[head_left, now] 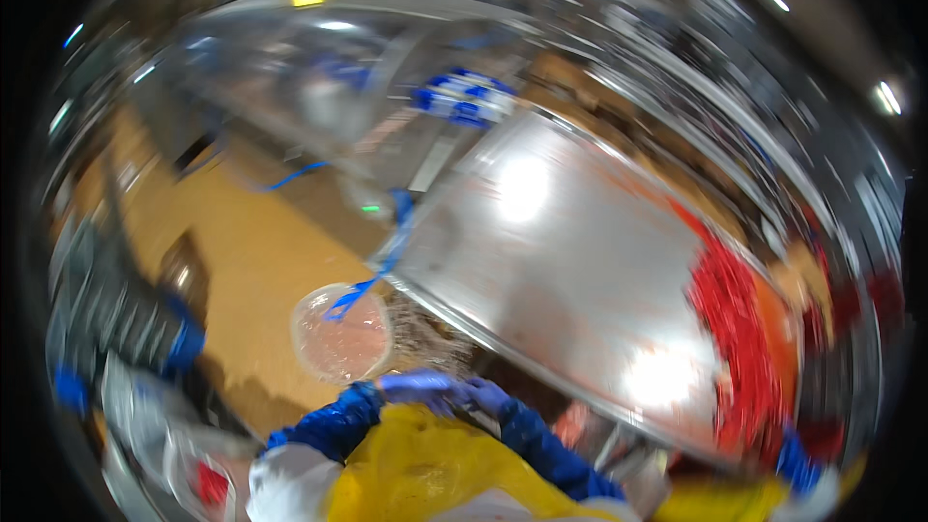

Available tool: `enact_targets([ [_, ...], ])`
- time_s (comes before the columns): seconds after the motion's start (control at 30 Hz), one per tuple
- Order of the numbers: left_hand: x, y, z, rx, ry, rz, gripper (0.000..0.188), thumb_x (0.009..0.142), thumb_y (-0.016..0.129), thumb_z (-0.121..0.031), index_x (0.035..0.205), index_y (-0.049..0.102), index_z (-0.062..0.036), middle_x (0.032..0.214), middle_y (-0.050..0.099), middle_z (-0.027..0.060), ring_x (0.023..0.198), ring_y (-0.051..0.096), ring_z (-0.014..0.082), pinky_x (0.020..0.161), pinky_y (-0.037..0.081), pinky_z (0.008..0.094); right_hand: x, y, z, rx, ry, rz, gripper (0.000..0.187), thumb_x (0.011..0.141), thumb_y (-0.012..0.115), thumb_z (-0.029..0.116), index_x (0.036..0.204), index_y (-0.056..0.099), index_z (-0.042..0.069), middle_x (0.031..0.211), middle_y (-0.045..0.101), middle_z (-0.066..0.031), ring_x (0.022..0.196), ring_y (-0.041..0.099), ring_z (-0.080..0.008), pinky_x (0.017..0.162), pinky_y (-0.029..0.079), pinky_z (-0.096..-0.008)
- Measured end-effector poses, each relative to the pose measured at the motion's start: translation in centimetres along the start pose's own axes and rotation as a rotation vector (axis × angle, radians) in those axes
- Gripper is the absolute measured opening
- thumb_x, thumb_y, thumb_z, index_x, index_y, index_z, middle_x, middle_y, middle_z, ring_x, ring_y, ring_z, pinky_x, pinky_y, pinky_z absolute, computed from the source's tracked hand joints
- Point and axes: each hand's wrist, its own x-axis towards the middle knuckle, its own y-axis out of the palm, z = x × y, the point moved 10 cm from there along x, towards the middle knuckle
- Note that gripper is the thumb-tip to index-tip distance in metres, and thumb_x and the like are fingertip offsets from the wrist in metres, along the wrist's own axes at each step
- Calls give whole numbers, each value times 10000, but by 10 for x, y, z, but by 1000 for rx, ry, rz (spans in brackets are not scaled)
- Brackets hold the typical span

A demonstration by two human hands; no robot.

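Note:
My left hand (411,383) and my right hand (485,394), both in purple-blue gloves, are close together in front of my yellow apron (425,459). Blue sleeves cover both forearms. Motion smears the fingers, so I cannot make out whether anything is between them. Just beyond and to the left of my hands is a round tub lined with clear plastic (343,331), pinkish inside. A metal table (551,222) spreads out to the right of my hands, with a pile of red strips (735,338) along its right end.
A blue strap (391,251) hangs off the table's left corner. Blue-and-white packages (466,97) sit beyond it. At lower left stands a plastic-lined container (203,474) with something red inside. Another person's blue sleeve (797,464) is near the table's right end. The floor (251,261) is tan.

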Motion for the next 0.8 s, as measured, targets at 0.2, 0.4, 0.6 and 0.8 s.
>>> enact_targets([
  [0.2,-83,153,-51,656,469,122,665,989,566,-547,1426,529,-48,1481,504,142,1355,471,246,1129,370,407,-68,-32,5,-122,-44,-113,332,961,643,365,1037,700,47,936,695,-125,828,668,-257,732,537,-405],
  [0.4,-85,-67,136,1069,-188,-723,595,965,539,-595,1181,686,-60,1119,708,187,1070,661,344,956,495,432,-136,-116,1,-509,-223,-431,305,932,671,323,980,698,23,948,691,-171,873,666,-319,784,525,-444],
  [0.6,-136,-175,55,1114,267,-1511,524,870,683,-389,1215,650,4,1195,668,258,1101,653,391,953,511,465,-189,-254,39,-824,-532,-1179,298,888,689,312,811,660,25,841,668,-206,807,632,-399,761,496,-497],
  [0.8,-104,-265,109,1201,-382,-1189,667,742,749,-493,1208,644,-27,1196,671,240,1114,645,405,954,513,484,-137,-273,41,-814,-90,-1242,416,868,640,443,832,689,31,917,699,-202,884,668,-391,810,513,-497],
])
